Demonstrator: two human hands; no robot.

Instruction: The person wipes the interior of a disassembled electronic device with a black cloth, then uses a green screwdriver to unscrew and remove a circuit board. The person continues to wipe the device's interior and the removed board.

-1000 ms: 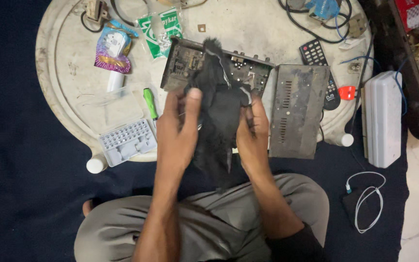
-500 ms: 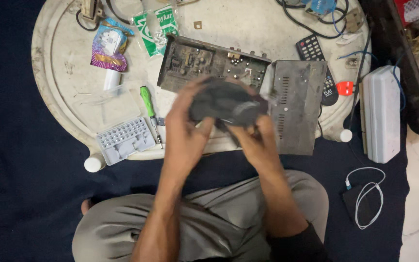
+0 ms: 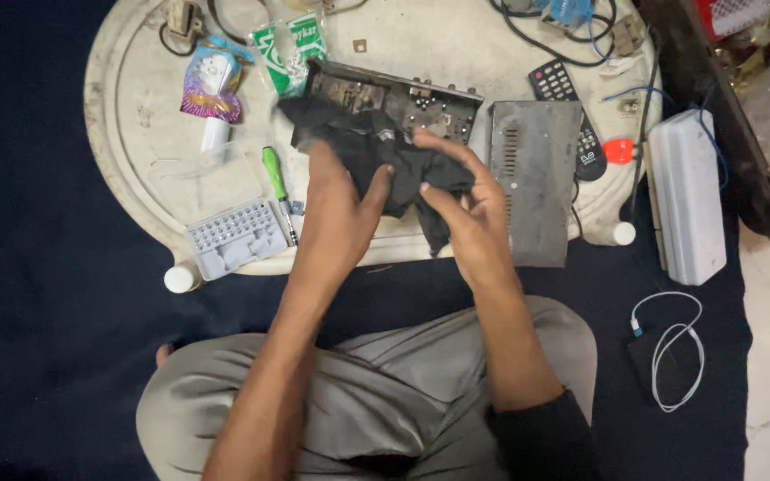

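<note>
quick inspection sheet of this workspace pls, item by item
surface: round white tray, scuffed, on a dark blue mat
job's things: black cloth over an opened electronics box; grey metal cover beside it
clutter: green screwdriver, clear bit case, remote, snack packets, white box
grippers: left hand and right hand both grip the cloth
cables: white cable coiled on the mat; dark wires at the tray's top
surroundings: person sits cross-legged, grey trousers
</note>
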